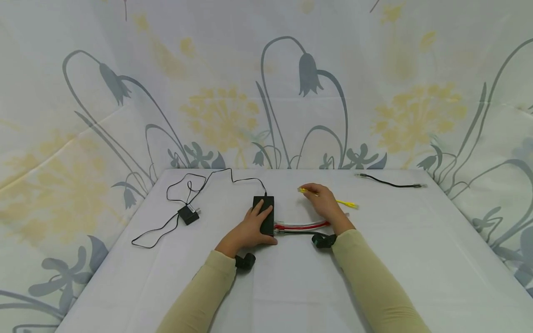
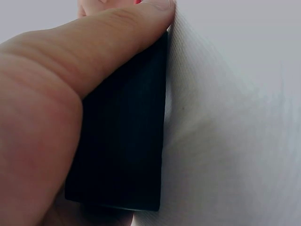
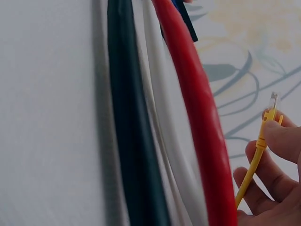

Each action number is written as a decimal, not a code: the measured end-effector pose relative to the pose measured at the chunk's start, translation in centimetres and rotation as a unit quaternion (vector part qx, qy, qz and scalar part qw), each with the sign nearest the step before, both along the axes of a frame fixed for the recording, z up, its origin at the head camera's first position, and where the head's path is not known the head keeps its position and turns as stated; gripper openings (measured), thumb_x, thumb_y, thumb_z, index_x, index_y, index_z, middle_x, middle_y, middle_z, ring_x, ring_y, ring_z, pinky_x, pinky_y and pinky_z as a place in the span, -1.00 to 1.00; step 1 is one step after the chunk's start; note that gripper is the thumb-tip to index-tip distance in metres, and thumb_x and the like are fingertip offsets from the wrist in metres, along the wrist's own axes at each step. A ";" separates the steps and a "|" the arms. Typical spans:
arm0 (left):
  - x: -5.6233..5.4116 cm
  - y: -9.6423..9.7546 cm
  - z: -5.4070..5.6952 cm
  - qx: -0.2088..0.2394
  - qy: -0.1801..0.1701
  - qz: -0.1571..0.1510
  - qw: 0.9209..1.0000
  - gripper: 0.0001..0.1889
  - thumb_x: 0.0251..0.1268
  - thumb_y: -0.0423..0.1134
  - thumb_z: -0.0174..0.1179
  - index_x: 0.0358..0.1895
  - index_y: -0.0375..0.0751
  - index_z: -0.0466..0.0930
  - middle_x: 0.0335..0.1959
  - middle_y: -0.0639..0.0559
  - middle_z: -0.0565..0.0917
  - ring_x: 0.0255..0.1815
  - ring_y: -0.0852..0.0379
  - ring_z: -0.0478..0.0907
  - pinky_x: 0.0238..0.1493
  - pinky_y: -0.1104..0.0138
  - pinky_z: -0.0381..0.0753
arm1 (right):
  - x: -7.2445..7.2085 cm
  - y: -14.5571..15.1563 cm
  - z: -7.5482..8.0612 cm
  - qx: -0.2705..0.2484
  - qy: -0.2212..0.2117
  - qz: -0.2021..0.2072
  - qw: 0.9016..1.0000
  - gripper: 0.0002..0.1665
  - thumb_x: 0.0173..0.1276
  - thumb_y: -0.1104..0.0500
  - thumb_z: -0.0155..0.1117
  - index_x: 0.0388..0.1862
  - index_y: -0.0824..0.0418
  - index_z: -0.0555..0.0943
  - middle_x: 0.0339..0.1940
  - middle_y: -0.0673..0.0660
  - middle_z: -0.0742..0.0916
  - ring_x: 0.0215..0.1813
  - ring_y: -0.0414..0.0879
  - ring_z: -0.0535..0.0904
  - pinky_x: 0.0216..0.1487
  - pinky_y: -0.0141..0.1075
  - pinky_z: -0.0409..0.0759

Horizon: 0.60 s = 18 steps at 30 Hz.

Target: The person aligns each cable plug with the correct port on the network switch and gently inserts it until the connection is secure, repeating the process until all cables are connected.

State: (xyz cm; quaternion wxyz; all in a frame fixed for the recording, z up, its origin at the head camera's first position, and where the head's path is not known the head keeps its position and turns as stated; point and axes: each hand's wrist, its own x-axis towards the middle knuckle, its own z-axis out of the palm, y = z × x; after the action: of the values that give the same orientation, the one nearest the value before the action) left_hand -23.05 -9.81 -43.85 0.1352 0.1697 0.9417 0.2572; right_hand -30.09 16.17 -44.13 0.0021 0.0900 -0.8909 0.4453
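My left hand (image 1: 251, 230) grips a black network switch (image 2: 124, 136) on the white table, its fingers over the top and its thumb along the near end. Red (image 1: 300, 227), white (image 1: 297, 223) and black (image 1: 296, 233) network cables run rightward from the switch's right side, passing under my right wrist. Beyond them, my right hand (image 1: 325, 202) pinches a yellow network cable (image 3: 254, 165) just behind one plug. That clear plug (image 3: 274, 100) points away from the palm in the right wrist view. The yellow cable's other end (image 1: 349, 204) shows to the right of the hand.
A black power adapter (image 1: 189, 214) lies to the left, its looped cord (image 1: 231, 173) running to the far end of the switch. One short black cable (image 1: 391, 184) lies at the back right. Flower-patterned cloth (image 1: 233, 64) stands behind the table.
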 end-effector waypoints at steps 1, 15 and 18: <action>0.0 0.0 0.0 0.001 0.001 0.000 1.000 0.05 0.02 0.20 0.41 0.56 0.16 -0.01 0.62 0.03 -0.25 0.60 -0.25 -0.23 0.38 -0.19 0.22 | 0.0 -0.1 0.0 0.000 0.001 0.001 1.000 -0.64 0.52 0.05 0.06 0.21 0.06 0.58 0.28 0.16 0.59 0.41 0.13 0.36 0.40 0.06 0.28; 0.0 0.0 0.1 -0.006 -0.002 0.003 1.000 0.06 0.01 0.22 0.40 0.56 0.18 -0.03 0.62 0.04 -0.26 0.60 -0.23 -0.23 0.38 -0.18 0.22 | 0.7 -1.6 0.1 0.021 -0.030 0.014 0.999 -0.66 0.52 0.01 0.05 0.17 0.00 0.59 0.31 0.14 0.56 0.43 0.14 0.33 0.41 0.10 0.25; -0.1 0.0 0.0 -0.007 0.000 0.002 1.000 0.06 0.01 0.22 0.40 0.56 0.19 -0.04 0.62 0.05 -0.26 0.60 -0.23 -0.23 0.38 -0.18 0.22 | 0.9 -2.0 0.1 0.027 -0.026 0.016 0.999 -0.68 0.51 0.03 0.08 0.14 0.02 0.61 0.28 0.13 0.59 0.40 0.13 0.36 0.40 0.09 0.27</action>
State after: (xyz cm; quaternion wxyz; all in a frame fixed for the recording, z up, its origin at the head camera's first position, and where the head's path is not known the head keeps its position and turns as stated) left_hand -23.15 -9.86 -43.84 0.1362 0.1665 0.9437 0.2515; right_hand -29.16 14.18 -44.06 -0.0302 0.0927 -0.9007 0.4233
